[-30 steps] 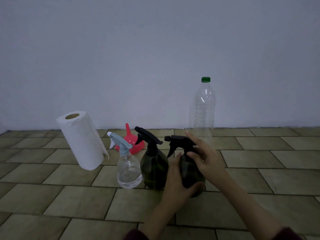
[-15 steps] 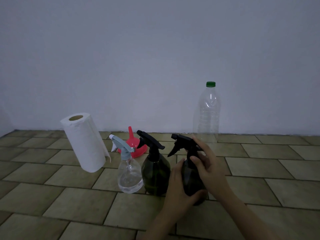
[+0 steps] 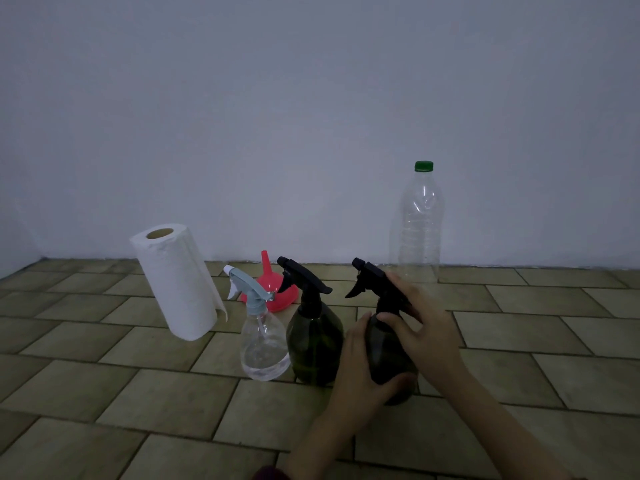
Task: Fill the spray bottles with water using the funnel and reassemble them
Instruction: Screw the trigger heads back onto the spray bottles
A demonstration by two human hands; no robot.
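Dim room, tiled floor (image 3: pixel 104 393), pale wall (image 3: pixel 311 116) behind. A person is working low over the floor with both hands.

Three spray bottles are standing in a row on the tiles. The right-hand dark spray bottle (image 3: pixel 389 355) is sitting upright between the two hands. The left hand (image 3: pixel 360 379) is wrapping around its lower body, thumb curling under the front; that grip is closing on the bottle. The right hand (image 3: pixel 424 332) is holding the neck just below the black trigger head (image 3: pixel 372 278), thumb and fingers pinching around the collar, index finger lying along the top of the head. The head is sitting on the bottle, nozzle pointing left.

Just beside it on the left, the second dark spray bottle (image 3: pixel 313 344) is standing with its black trigger head on. Touching or nearly touching that one, the clear spray bottle (image 3: pixel 261 344) is standing with a pale blue-grey trigger head; a little water is showing in its bottom.

The red funnel (image 3: pixel 272 289) is lying mouth-down on the tiles behind the clear and middle bottles, spout pointing up.

A white paper towel roll (image 3: pixel 176 282) is standing on end to the left. A tall clear plastic bottle (image 3: pixel 417 230) with a green cap is standing near the wall, behind the right hand; I cannot tell how much it is holding.
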